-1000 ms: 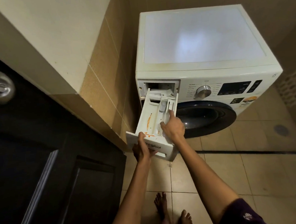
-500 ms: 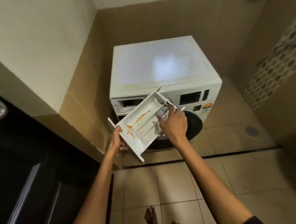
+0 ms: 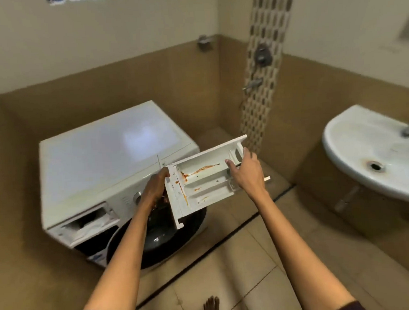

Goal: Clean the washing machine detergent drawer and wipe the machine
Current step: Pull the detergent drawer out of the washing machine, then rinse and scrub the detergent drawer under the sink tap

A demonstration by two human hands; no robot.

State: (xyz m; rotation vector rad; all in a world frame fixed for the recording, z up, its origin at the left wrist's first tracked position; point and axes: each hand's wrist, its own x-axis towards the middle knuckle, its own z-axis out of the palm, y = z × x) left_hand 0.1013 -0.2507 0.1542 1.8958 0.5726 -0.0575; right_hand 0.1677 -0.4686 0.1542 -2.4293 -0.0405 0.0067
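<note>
White plastic detergent drawer, streaked orange, is out of the washing machine, held in front of it; your left hand grips its front panel, your right hand grips the far end.

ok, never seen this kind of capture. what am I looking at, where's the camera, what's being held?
No robot here: a person wears one wide-angle camera on the head, looking forward and down at their own bare arms. The left hand and the right hand each grip one end of the white detergent drawer, which is fully out of the washing machine. Its empty slot shows on the machine's front. Orange stains streak the drawer's inside. A white sink hangs on the wall to the right.
</note>
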